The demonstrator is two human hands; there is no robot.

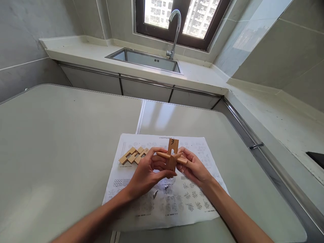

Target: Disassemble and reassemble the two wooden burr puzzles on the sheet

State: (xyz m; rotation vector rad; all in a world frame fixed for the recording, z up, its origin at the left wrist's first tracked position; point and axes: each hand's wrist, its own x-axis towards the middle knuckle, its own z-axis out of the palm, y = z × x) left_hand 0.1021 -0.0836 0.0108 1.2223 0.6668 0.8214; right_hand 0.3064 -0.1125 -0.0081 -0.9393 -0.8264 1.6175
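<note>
Above a printed sheet (141,206), a partly assembled wooden puzzle (172,163) is held between both hands. One flat notched piece (173,143) stands upright in it, with a dark handwritten mark near its top and a hole below. Slim rod-like pieces cross it near the middle. My left hand (145,173) is closed around the left side, thumb at the lower end of the upright piece. The fingers of my right hand (194,167) pinch a rod end on the right. Several loose notched wooden pieces (129,156) lie on the paper left of my hands.
The paper has a torn spot (155,194) near its middle and lies on a pale table (63,152) with a seam. Beyond the table are a counter (76,50), a sink (149,57) and a tall faucet (176,32) under a window. Another counter runs along the right.
</note>
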